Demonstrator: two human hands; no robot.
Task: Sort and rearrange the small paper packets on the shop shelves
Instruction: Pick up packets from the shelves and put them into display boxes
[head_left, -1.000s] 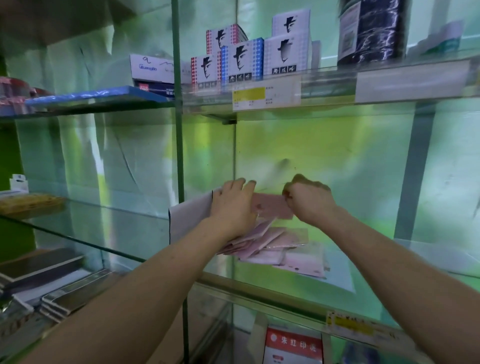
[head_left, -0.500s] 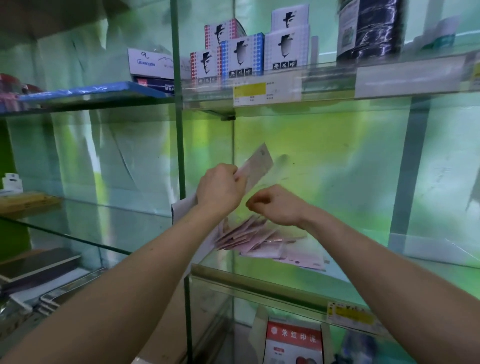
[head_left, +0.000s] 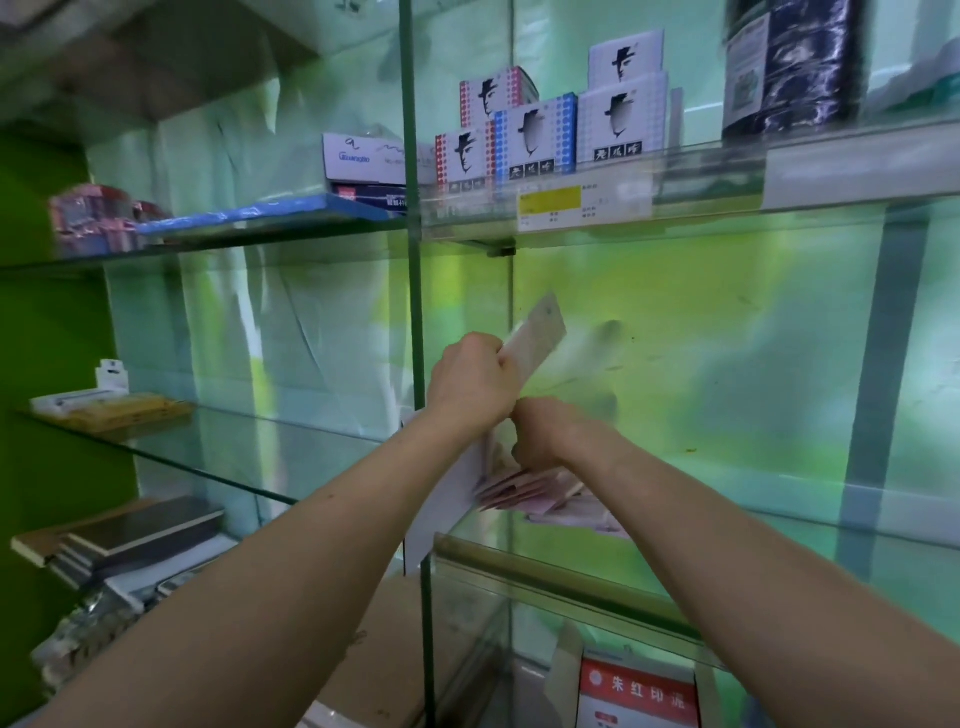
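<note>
- Left grip is curled tight round a pale paper packet, whose blurred end sticks up and to the right, tilted, above the fist
- A white sheet runs down from under the same fist, past the front edge of the glass shelf; whether it is one piece with the packet cannot be told
- Right grip sits just below the left, close against it, fingers curled downward; whether they pinch anything cannot be told
- Pink packets lie fanned on the shelf right under both hands
- Boxes printed with a hatted face stand on the shelf above
</note>
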